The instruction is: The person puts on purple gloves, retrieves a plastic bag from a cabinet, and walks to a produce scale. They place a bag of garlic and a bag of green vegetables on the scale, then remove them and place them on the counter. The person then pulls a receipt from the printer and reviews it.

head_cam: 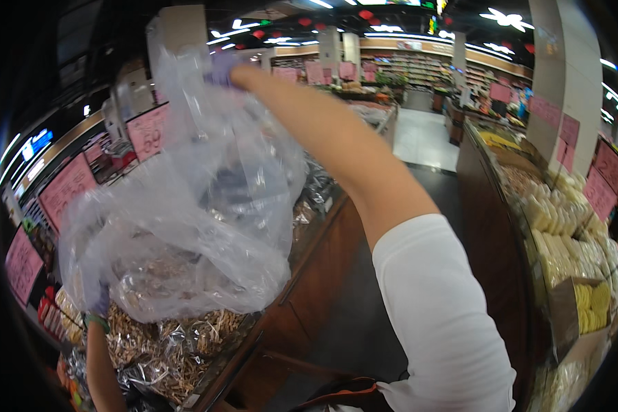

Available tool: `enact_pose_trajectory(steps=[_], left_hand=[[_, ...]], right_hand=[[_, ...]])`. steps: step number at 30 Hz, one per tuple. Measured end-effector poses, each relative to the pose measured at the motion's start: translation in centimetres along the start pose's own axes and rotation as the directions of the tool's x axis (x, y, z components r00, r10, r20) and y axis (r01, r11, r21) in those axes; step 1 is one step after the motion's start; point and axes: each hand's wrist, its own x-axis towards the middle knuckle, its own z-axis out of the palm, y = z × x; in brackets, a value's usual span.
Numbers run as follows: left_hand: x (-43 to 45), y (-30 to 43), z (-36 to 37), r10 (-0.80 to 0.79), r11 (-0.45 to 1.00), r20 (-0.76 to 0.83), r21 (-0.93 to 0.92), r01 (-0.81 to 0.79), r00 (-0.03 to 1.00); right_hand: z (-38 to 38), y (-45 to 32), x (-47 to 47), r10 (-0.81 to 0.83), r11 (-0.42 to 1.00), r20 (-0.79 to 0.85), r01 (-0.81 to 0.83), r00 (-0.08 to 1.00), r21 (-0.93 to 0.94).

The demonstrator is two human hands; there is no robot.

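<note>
A large clear plastic bag (185, 221) hangs spread out before me, above a wood-sided display counter. My right hand (224, 69), in a purple glove and blurred, is raised high and grips the bag's upper part. Low on the left, my left hand (99, 303) wears a matching glove and holds the bag's lower left edge; film covers some of its fingers. A green band circles that wrist. Under the bag lie clear packs of dried brown strips (170, 355), partly seen through the film. Whether the bag holds anything is hard to tell.
Pink price signs (68, 188) stand along the counter's far left side. A dark aisle floor (360, 304) runs to my right. Across it, another counter bears pale packaged goods (561, 252) and a cardboard box (566, 314) with yellow items. A pillar (571, 77) rises behind.
</note>
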Motion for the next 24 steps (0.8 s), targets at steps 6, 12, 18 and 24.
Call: enact_pose_trajectory(steps=[6, 12, 18, 24], left_hand=[[-4.7, -5.8, 6.7, -0.194, 0.977, 0.149, -0.056, 0.204, 0.97], [-6.2, -4.6, 3.5, -0.206, 0.964, 0.146, -0.137, 0.226, 0.968], [-9.9, -2.5, 1.3, -0.242, 0.914, 0.14, -0.298, 0.274, 0.96], [-22.5, 5.8, -1.3, -0.442, 0.784, -0.17, -0.55, 0.288, 0.881]], right_hand=[[9.3, 4.7, -23.4, 0.372, 0.919, 0.239, -0.392, 0.897, 0.04], [8.9, 0.4, -36.5, 0.539, 0.838, 0.195, -0.546, 0.819, -0.025], [8.3, 0.4, -45.3, 0.63, 0.737, 0.407, -0.675, 0.661, -0.044], [4.4, 3.8, -55.5, 0.473, 0.847, 0.618, -0.516, 0.628, -0.123]])
